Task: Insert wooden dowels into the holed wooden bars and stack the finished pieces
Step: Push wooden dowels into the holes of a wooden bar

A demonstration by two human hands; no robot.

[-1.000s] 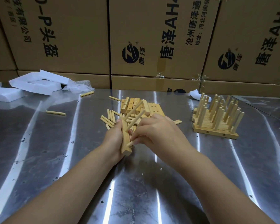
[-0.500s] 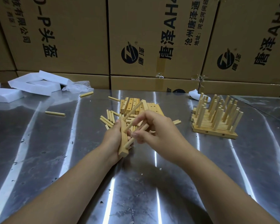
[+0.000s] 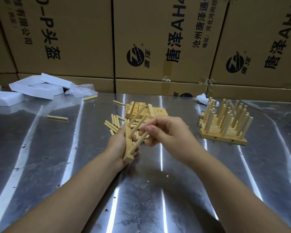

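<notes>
Holed bar (image 3: 127,148), gripped on end by the left hand (image 3: 118,147) above the tabletop (image 3: 175,190), carries two seated dowels (image 3: 138,115). The right hand (image 3: 170,130) pinches a third dowel (image 3: 138,143) at a lower hole. Finished stack (image 3: 223,132) at right; bare bars (image 3: 141,109) and loose dowels (image 3: 114,122) await. Cartons (image 3: 158,39) read "唐泽", "头盔", "AH4".

Holed bar (image 3: 127,155) tilted, two dowels (image 3: 138,113) seated; third dowel (image 3: 138,143) angled toward it; finished stack (image 3: 223,134) right.
</notes>
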